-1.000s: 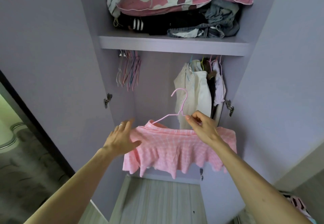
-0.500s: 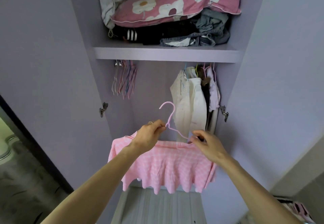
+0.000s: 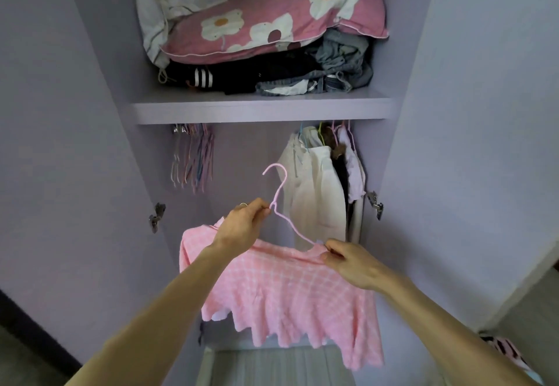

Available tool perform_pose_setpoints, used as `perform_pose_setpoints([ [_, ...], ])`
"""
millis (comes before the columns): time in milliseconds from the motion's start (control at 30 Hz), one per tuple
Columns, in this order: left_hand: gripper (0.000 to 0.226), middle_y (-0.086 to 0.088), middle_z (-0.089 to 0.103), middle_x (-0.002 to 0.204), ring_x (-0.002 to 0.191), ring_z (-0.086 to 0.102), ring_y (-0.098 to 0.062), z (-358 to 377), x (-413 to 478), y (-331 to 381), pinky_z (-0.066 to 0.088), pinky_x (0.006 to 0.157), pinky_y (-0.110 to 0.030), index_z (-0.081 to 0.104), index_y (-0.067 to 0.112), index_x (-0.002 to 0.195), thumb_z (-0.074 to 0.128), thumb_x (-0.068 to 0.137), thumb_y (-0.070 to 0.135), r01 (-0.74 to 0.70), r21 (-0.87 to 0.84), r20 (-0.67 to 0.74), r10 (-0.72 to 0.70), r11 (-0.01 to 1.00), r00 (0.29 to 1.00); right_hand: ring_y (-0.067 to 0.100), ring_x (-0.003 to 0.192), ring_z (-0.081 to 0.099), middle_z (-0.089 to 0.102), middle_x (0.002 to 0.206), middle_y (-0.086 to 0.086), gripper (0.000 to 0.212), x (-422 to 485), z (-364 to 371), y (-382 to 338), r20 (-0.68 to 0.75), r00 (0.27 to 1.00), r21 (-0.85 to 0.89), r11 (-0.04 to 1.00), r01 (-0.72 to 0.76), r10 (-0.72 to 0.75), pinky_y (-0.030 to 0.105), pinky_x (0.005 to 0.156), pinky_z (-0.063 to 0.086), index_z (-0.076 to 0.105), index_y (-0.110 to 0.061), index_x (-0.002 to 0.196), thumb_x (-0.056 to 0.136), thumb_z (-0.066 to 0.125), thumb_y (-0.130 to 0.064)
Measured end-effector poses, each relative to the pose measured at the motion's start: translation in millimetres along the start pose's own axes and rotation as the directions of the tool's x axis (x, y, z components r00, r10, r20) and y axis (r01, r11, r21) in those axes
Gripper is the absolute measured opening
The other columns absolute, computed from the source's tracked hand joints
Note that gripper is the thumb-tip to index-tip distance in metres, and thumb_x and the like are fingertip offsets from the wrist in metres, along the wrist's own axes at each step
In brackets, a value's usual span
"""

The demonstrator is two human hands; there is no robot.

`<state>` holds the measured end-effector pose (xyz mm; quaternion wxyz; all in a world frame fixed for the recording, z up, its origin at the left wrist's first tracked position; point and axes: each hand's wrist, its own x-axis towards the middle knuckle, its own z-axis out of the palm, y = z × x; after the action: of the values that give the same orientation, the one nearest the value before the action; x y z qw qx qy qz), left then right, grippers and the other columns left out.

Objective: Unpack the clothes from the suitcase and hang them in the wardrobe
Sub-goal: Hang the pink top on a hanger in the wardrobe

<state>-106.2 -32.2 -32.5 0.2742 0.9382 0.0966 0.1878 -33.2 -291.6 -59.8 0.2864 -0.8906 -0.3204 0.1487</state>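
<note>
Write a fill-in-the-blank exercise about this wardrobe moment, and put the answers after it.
The left hand pinches the pink hanger just below its ____. The checked top draped on that hanger is ____ in colour. The flowered pillow lies on folded clothes on the ____. The empty hangers hang to the ____ of the white garments.
Missing words: hook; pink; shelf; left.

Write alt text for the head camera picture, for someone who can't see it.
At an open lilac wardrobe, the left hand pinches a pink hanger by its neck while the right hand pinches the collar of the pink checked top on it. Inside, hung clothes sit right, empty hangers left, below a shelf holding a floral pillow.
</note>
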Motion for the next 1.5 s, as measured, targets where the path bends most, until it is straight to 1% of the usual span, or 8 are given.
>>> perform_pose_setpoints([
  [133,0.024,-0.004,0.061,0.09,0.081,0.054,-0.026,-15,35,-13,0.042,0.069,-0.033,0.063,0.024,0.115,0.044,0.103,0.031,-0.061,0.022,0.091,0.058,0.998,0.994,0.018,0.07,0.054,0.052,0.07,-0.007,0.022,16,-2,-23,-0.127,0.99,-0.069,0.995,-0.073,0.063,0.036,0.067,0.045,0.048,-0.022,0.091,0.097,0.045,-0.043],
  [200,0.035,-0.011,0.059,0.12,0.106,0.056,-0.03,-24,52,-21,0.049,0.092,-0.04,0.061,0.022,0.128,0.049,0.096,0.032,-0.082,0.051,0.116,0.075,0.995,0.99,0.022,0.076,0.057,0.054,0.073,-0.009,0.018,23,-3,-35,-0.164,0.981,-0.133,0.983,-0.126,0.104,0.036,0.067,0.046,0.049,-0.027,0.095,0.099,0.041,-0.044],
  [333,0.066,-0.004,0.002,0.166,0.15,0.011,-0.032,-45,79,-29,0.016,0.122,-0.052,0.025,0.026,0.155,0.055,0.096,0.034,-0.084,0.322,0.112,0.051,0.943,0.992,0.026,0.084,0.056,0.065,0.095,0.003,0.016,40,-1,-57,-0.187,0.965,-0.199,0.954,-0.223,0.186,0.032,0.065,0.038,0.045,-0.028,0.097,0.103,0.035,-0.038],
  [533,0.081,0.001,-0.025,0.162,0.151,-0.017,-0.024,-78,131,-39,-0.003,0.122,-0.055,-0.01,0.03,0.157,0.045,0.099,0.039,-0.136,0.562,-0.056,0.202,0.816,0.978,0.026,0.115,0.056,0.06,0.129,0.008,0.038,96,-4,-78,-0.135,0.948,-0.067,0.952,-0.3,0.289,0.027,0.081,0.038,0.051,-0.014,0.132,0.1,0.034,-0.027],
  [700,0.077,0.002,-0.028,0.162,0.15,-0.021,-0.025,-76,182,-58,-0.005,0.121,-0.056,-0.019,0.028,0.155,0.033,0.102,0.046,-0.092,0.638,-0.127,0.222,0.764,0.967,0.022,0.099,0.058,0.063,0.117,0.006,0.028,147,-11,-79,-0.149,0.949,-0.028,0.958,-0.286,0.279,0.026,0.078,0.042,0.058,-0.016,0.115,0.095,0.039,-0.016],
  [833,0.069,0.006,-0.026,0.162,0.151,-0.02,-0.022,-57,220,-82,-0.009,0.12,-0.057,-0.02,0.028,0.155,0.022,0.103,0.048,-0.038,0.634,-0.175,0.191,0.772,0.966,0.026,0.105,0.06,0.06,0.111,0.005,0.038,194,-12,-71,-0.228,0.943,0.021,0.969,-0.245,0.243,0.028,0.079,0.047,0.056,-0.013,0.129,0.095,0.039,-0.011],
  [967,0.065,0.013,-0.03,0.159,0.15,-0.02,-0.019,-29,241,-116,-0.008,0.119,-0.06,-0.019,0.031,0.155,0.018,0.104,0.045,-0.015,0.571,-0.269,0.205,0.821,0.941,0.031,0.121,0.054,0.055,0.136,0.015,0.043,238,-6,-64,-0.352,0.91,0.021,0.974,-0.227,0.22,0.032,0.095,0.047,0.046,-0.005,0.14,0.098,0.039,-0.009],
  [1500,0.067,0.017,-0.039,0.154,0.145,-0.033,-0.014,6,272,-152,-0.006,0.121,-0.055,-0.027,0.034,0.151,0.019,0.104,0.045,-0.07,0.534,-0.468,0.364,0.842,0.805,0.031,0.116,0.06,0.063,0.127,0.012,0.038,401,15,-22,-0.652,0.738,-0.187,0.907,-0.377,0.172,0.036,0.095,0.052,0.059,-0.013,0.128,0.091,0.052,-0.01],
])
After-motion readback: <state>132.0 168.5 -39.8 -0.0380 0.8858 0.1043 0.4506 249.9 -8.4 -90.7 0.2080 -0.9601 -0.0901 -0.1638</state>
